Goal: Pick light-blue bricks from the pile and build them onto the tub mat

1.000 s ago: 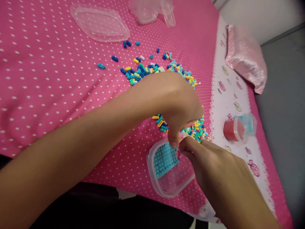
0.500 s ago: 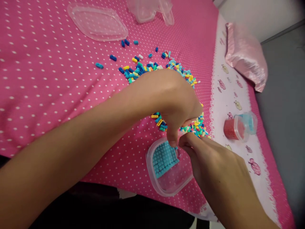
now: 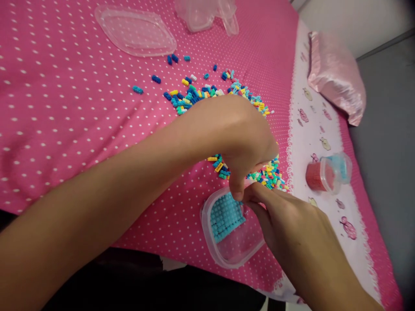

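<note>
A clear plastic container (image 3: 210, 248) lies near the bed's front edge. Inside it, a sheet of joined light-blue toy bricks (image 3: 226, 217) covers the left part. My left hand (image 3: 248, 134) reaches over from the left with its fingers curled, mostly hidden behind the hand. Its thumb points down over the container's far rim, beside the sheet's upper corner. My right hand (image 3: 288, 216) comes from the lower right, fingers bent and pinched together at the same rim, close to the left thumb. Whatever lies between the fingertips is hidden. Loose bricks (image 3: 267, 175) of many colours are heaped beyond and under my left hand.
A clear lid (image 3: 138, 32) and more clear plastic pieces (image 3: 204, 13) lie at the back. On the right are a tub with red contents (image 3: 316, 176), a tub with blue contents (image 3: 343, 166) and a pink pillow (image 3: 337, 77). Several bricks are scattered on the pink dotted sheet (image 3: 81, 99).
The whole view has shifted slightly, so everything sits a little farther right. Both hands keep nearly the same pose at the container's rim.
</note>
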Demonstrator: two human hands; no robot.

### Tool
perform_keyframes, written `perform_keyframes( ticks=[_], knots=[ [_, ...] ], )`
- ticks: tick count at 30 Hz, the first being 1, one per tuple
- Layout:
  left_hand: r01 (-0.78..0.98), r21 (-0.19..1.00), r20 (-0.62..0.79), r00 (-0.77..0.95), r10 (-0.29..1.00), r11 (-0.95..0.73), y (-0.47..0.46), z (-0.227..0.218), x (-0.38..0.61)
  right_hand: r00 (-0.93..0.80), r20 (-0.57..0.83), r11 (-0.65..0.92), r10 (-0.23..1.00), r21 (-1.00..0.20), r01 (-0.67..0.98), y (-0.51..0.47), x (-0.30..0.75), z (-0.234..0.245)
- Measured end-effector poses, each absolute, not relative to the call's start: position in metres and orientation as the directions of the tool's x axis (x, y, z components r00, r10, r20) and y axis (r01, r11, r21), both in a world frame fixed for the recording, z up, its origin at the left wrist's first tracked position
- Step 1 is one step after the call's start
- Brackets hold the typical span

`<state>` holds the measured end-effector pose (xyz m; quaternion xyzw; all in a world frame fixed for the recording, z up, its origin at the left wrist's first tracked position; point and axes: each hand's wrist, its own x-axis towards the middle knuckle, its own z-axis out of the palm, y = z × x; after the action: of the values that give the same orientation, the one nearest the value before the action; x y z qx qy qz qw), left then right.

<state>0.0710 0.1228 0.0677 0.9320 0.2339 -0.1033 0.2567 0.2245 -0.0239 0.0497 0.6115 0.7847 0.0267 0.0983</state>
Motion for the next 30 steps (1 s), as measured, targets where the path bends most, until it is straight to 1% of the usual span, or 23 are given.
perform_keyframes(
  ticks=[5, 10, 12, 15, 18, 21, 24, 27, 30],
  knots=[
    [0.483, 0.458, -0.3, 0.874, 0.382, -0.747, 0.123, 0.067, 0.072, -0.199, -0.151, 0.218, 0.968, 0.126, 0.968, -0.023, 0.225, 0.049],
    [0.504, 0.453, -0.304, 0.862, 0.405, -0.735, 0.123, 0.066, 0.072, -0.211, -0.146, 0.238, 0.966, 0.199, 0.951, -0.02, 0.222, 0.05],
    [0.503, 0.432, -0.308, 0.862, 0.402, -0.748, 0.123, 0.066, 0.071, -0.215, -0.14, 0.242, 0.967, 0.212, 0.947, -0.018, 0.221, 0.05],
    [0.486, 0.373, -0.303, 0.869, 0.392, -0.79, 0.123, 0.067, 0.071, -0.198, -0.143, 0.223, 0.97, 0.193, 0.955, -0.017, 0.219, 0.05],
    [0.478, 0.368, -0.31, 0.872, 0.38, -0.798, 0.123, 0.068, 0.071, -0.16, -0.16, 0.19, 0.974, 0.194, 0.962, -0.016, 0.218, 0.05],
    [0.476, 0.405, -0.31, 0.875, 0.373, -0.78, 0.124, 0.067, 0.072, -0.151, -0.176, 0.192, 0.973, 0.245, 0.95, -0.015, 0.216, 0.051],
    [0.475, 0.434, -0.281, 0.879, 0.386, -0.765, 0.125, 0.065, 0.071, -0.203, -0.153, 0.243, 0.967, 0.322, 0.915, -0.012, 0.214, 0.051],
    [0.47, 0.421, -0.281, 0.881, 0.382, -0.776, 0.126, 0.064, 0.071, -0.264, -0.123, 0.291, 0.957, 0.37, 0.882, -0.011, 0.214, 0.052],
    [0.482, 0.376, -0.322, 0.869, 0.376, -0.791, 0.124, 0.066, 0.071, -0.276, -0.106, 0.296, 0.955, 0.368, 0.882, -0.014, 0.215, 0.053]
  ],
)
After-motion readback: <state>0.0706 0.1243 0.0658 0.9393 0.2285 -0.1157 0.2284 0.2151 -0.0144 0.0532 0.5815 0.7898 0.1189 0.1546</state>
